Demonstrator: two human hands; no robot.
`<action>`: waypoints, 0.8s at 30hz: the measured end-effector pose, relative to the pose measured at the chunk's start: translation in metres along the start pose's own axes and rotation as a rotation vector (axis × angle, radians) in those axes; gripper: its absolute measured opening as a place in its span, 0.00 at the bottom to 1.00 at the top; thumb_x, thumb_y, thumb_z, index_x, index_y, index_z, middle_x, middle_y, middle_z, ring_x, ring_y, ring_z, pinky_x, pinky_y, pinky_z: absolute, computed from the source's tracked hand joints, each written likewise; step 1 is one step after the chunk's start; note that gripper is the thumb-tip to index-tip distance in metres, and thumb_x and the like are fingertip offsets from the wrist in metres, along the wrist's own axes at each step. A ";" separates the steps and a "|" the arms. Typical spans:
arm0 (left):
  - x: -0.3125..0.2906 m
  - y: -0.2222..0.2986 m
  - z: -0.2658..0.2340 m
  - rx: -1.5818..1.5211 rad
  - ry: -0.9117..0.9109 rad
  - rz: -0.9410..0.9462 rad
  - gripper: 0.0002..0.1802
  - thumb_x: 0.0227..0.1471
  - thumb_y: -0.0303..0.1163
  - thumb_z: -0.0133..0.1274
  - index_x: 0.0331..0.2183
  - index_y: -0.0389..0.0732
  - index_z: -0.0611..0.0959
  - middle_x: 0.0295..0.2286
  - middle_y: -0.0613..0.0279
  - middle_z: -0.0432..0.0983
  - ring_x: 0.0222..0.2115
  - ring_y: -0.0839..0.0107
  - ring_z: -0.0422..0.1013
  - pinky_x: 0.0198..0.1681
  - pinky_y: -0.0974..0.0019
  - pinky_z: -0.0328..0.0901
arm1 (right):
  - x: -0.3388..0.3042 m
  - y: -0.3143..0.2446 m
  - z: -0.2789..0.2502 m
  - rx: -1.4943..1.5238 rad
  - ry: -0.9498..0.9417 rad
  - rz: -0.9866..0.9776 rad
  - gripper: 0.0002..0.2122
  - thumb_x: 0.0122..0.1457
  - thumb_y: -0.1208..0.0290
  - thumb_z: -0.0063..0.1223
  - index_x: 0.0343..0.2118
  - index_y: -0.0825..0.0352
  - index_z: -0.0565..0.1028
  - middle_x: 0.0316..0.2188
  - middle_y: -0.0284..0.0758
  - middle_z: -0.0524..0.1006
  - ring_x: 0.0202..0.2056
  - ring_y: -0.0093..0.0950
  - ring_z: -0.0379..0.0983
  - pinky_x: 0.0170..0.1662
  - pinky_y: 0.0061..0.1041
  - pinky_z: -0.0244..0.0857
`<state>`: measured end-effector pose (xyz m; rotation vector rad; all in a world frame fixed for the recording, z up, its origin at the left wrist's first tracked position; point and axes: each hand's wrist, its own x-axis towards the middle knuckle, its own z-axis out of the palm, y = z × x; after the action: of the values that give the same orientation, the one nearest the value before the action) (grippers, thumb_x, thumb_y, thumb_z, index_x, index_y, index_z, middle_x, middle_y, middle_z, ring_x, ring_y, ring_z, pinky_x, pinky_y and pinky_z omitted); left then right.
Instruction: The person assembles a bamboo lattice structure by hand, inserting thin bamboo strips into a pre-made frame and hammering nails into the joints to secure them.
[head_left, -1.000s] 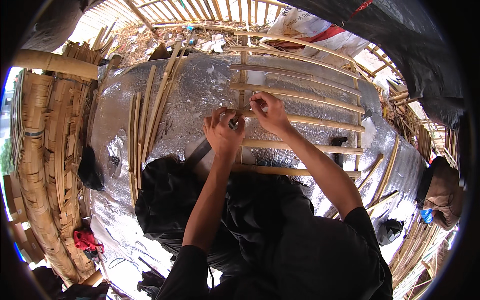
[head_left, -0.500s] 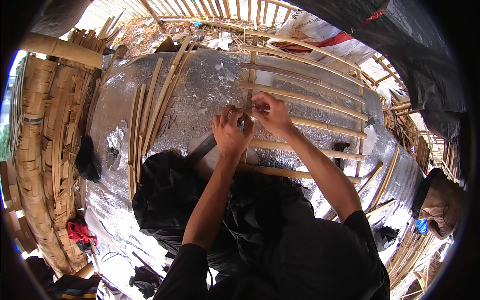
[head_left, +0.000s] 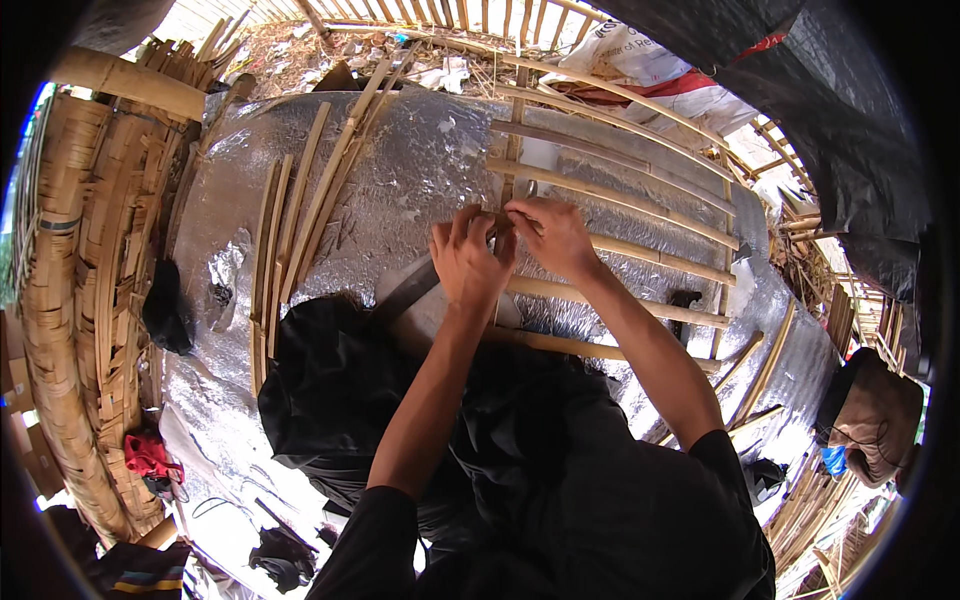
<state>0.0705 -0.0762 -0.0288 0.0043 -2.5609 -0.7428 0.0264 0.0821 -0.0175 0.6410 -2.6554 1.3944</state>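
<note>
A ladder-like bamboo frame (head_left: pixel 640 207) lies in front of me, several slats crossing two thin uprights. My left hand (head_left: pixel 470 262) is closed at the frame's left upright (head_left: pixel 514 140), fingers curled round the end of a bamboo slat (head_left: pixel 660 255). Beside it my right hand (head_left: pixel 556 238) pinches at the same joint, thumb and forefinger together; what lies between them is too small to make out. A small shiny piece (head_left: pixel 532 188) shows just beyond the right fingers. Close to my left wrist lies a dark flat strip (head_left: pixel 408 290).
Loose bamboo strips (head_left: pixel 300 210) lie left of the frame on the silvery sheet (head_left: pixel 420 140). Tall bamboo bundles (head_left: pixel 75 300) stand at the far left. A black tarp (head_left: pixel 850 120) hangs at the upper right; a brown bag (head_left: pixel 875 415) is below it.
My right fingers have come down and closed nearer to the joint, beside the left hand. The left hand keeps its place at the slat's end. The view has shifted slightly.
</note>
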 end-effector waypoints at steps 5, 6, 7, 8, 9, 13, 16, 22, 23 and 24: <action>-0.002 0.002 0.001 0.002 0.026 -0.015 0.12 0.44 0.33 0.69 0.35 0.49 0.85 0.42 0.66 0.83 0.40 0.55 0.74 0.46 0.53 0.67 | 0.000 0.000 0.003 -0.039 0.007 -0.051 0.07 0.62 0.77 0.60 0.43 0.66 0.81 0.33 0.43 0.83 0.34 0.44 0.82 0.37 0.38 0.77; -0.002 0.003 0.001 0.002 0.023 -0.022 0.12 0.44 0.33 0.69 0.35 0.49 0.85 0.42 0.66 0.83 0.40 0.55 0.74 0.46 0.53 0.67 | 0.000 0.001 0.004 -0.052 -0.002 -0.064 0.07 0.62 0.77 0.60 0.43 0.65 0.81 0.32 0.44 0.82 0.34 0.45 0.82 0.37 0.39 0.77; -0.003 0.002 0.002 -0.002 0.017 -0.030 0.12 0.44 0.34 0.69 0.35 0.49 0.86 0.43 0.68 0.82 0.41 0.54 0.73 0.47 0.53 0.67 | 0.000 0.000 0.004 -0.064 -0.009 -0.078 0.07 0.61 0.77 0.59 0.43 0.65 0.80 0.32 0.44 0.82 0.33 0.46 0.82 0.36 0.41 0.77; -0.004 0.001 0.003 -0.006 0.011 -0.038 0.12 0.44 0.35 0.69 0.35 0.50 0.86 0.43 0.69 0.82 0.42 0.54 0.73 0.47 0.52 0.67 | 0.000 0.000 0.005 -0.066 -0.001 -0.090 0.07 0.62 0.77 0.59 0.42 0.65 0.80 0.32 0.44 0.81 0.34 0.46 0.81 0.36 0.41 0.77; -0.004 0.000 0.004 -0.010 0.006 -0.046 0.12 0.44 0.35 0.69 0.35 0.50 0.87 0.44 0.70 0.81 0.44 0.54 0.72 0.47 0.52 0.67 | 0.000 0.000 0.005 -0.067 0.008 -0.101 0.07 0.62 0.77 0.59 0.42 0.65 0.80 0.32 0.44 0.81 0.34 0.46 0.81 0.36 0.41 0.77; -0.004 -0.001 0.005 -0.009 0.010 -0.042 0.12 0.44 0.35 0.69 0.34 0.50 0.86 0.43 0.70 0.81 0.44 0.54 0.72 0.47 0.52 0.67 | -0.002 0.001 0.007 -0.073 0.041 -0.116 0.06 0.62 0.77 0.59 0.41 0.66 0.80 0.33 0.43 0.81 0.34 0.46 0.81 0.37 0.40 0.78; -0.003 -0.001 0.006 -0.009 0.015 -0.025 0.12 0.44 0.34 0.69 0.34 0.49 0.86 0.43 0.69 0.81 0.43 0.54 0.72 0.47 0.52 0.67 | -0.001 -0.001 0.006 -0.074 0.027 -0.119 0.06 0.61 0.77 0.59 0.41 0.66 0.80 0.32 0.43 0.81 0.34 0.46 0.81 0.37 0.40 0.78; 0.004 -0.007 0.009 -0.107 -0.018 0.002 0.09 0.45 0.29 0.67 0.32 0.45 0.86 0.41 0.65 0.83 0.43 0.57 0.76 0.45 0.52 0.67 | -0.002 0.002 0.010 -0.085 0.048 -0.118 0.07 0.61 0.78 0.59 0.42 0.65 0.81 0.33 0.43 0.82 0.34 0.46 0.82 0.37 0.41 0.78; 0.005 -0.009 0.009 -0.124 -0.019 0.010 0.08 0.45 0.28 0.67 0.32 0.44 0.86 0.39 0.64 0.84 0.42 0.58 0.76 0.45 0.52 0.68 | -0.002 0.003 0.011 -0.075 0.055 -0.118 0.08 0.61 0.78 0.59 0.43 0.65 0.81 0.33 0.43 0.82 0.35 0.46 0.82 0.36 0.41 0.78; 0.005 -0.010 0.010 -0.140 -0.021 0.017 0.08 0.45 0.27 0.66 0.31 0.44 0.85 0.38 0.63 0.84 0.42 0.58 0.77 0.44 0.52 0.68 | -0.003 0.004 0.011 -0.065 0.062 -0.118 0.09 0.60 0.78 0.60 0.43 0.65 0.81 0.32 0.43 0.82 0.35 0.46 0.82 0.36 0.41 0.78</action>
<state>0.0604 -0.0805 -0.0393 -0.0711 -2.5198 -0.9185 0.0292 0.0766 -0.0280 0.7231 -2.5579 1.2713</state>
